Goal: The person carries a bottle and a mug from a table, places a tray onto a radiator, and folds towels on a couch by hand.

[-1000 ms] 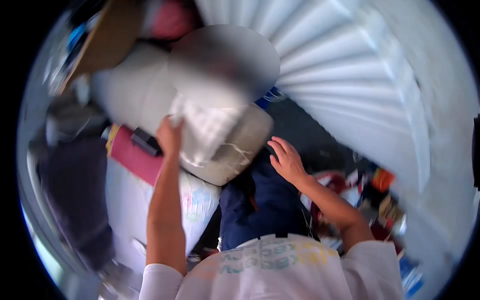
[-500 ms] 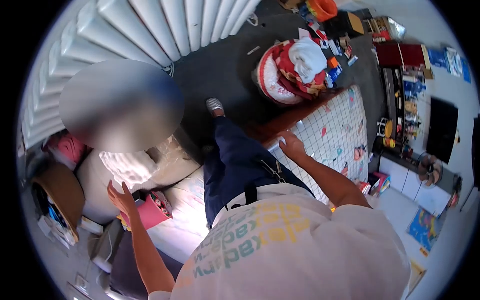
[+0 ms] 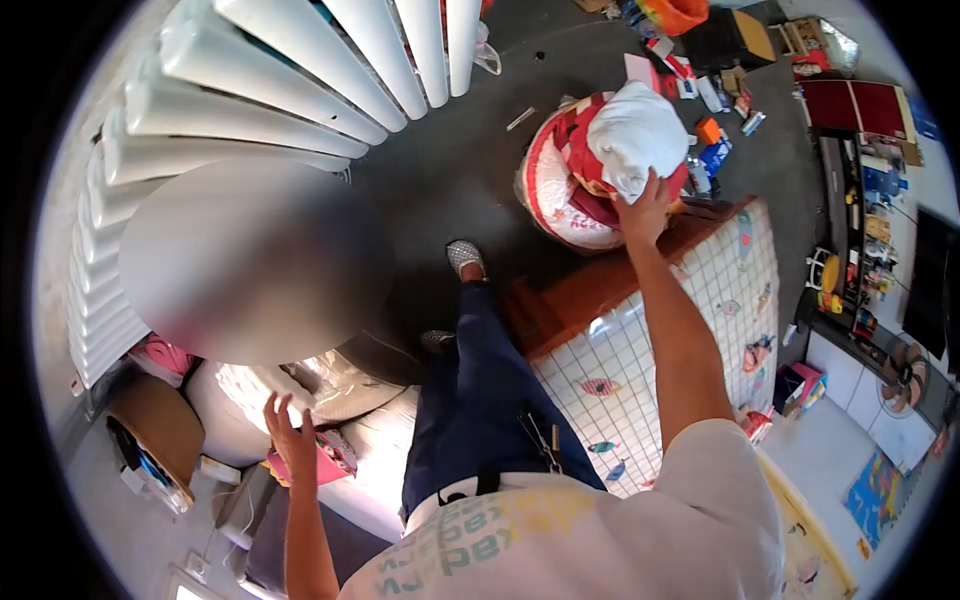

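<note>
Right hand [image 3: 645, 212] touches white cloth [image 3: 637, 130], bunched atop red-and-white bedding pile [image 3: 574, 152] at far right, not lifted clear; whether grip pinches fabric, cannot tell. Left hand [image 3: 294, 446], fingers spread, hovers beside pink item [image 3: 329, 468].

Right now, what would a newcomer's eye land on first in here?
Probably the white cloth heaped on a red-and-white bundle, with the right hand touching it. Next, the fish-print checked sheet nearer the wearer, and the white ribbed panels fanning across the view's upper left.
</note>
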{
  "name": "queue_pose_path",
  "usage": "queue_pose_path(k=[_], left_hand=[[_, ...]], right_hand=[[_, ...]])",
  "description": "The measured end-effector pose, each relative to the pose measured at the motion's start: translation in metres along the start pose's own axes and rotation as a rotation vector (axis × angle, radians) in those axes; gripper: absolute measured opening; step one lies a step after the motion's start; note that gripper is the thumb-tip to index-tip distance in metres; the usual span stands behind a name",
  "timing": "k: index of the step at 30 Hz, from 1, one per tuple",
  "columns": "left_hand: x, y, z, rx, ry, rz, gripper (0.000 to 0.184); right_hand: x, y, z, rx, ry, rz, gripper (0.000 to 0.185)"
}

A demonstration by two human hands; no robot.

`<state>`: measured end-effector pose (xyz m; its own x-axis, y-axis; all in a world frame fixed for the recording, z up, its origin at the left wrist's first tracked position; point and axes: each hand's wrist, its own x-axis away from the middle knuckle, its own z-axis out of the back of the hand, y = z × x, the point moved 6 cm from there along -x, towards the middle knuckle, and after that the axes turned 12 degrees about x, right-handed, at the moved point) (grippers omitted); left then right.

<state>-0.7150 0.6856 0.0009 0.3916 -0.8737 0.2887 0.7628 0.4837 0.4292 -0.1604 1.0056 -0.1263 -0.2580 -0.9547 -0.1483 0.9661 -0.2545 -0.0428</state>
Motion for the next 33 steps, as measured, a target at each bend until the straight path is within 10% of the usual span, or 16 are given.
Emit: queue_pose_path(k=[7, 10, 12, 22, 25, 26, 33], left_hand=[[0.006, 0.017, -0.055, 0.05, -0.205, 0.01, 0.031], [0.008, 0.015, -0.067, 0.133, -0.28, 0.052, 0.026], [0.011, 0.017, -0.067, 0.164, -0.306, 0.067, 0.023], [0.046, 0.034, -0.014, 0.379, -0.152, -0.033, 0.02], [0.053, 0.051, 0.007, 0.452, -0.105, -0.088, 0.02], [0.056, 0.055, 0.014, 0.474, -0.086, -0.11, 0.02], [0.061, 0.155, 0.103, 0.609, 0.073, -0.431, 0.045]], right_hand=[[-0.058, 0.023, -0.078, 0.136, -0.082, -0.147, 0.058], [-0.072, 0.064, -0.126, -0.098, -0.443, -0.216, 0.047], [-0.082, 0.107, -0.129, -0.18, -0.125, -0.237, 0.041], [-0.144, 0.106, 0.168, -0.402, 0.594, -0.101, 0.028], [-0.14, 0.068, 0.261, -0.925, 0.499, 0.188, 0.028], [-0.124, 0.048, 0.289, -1.023, 0.454, -0.055, 0.028], [-0.01, -0.1, 0.44, -1.281, 0.132, -0.004, 0.032]])
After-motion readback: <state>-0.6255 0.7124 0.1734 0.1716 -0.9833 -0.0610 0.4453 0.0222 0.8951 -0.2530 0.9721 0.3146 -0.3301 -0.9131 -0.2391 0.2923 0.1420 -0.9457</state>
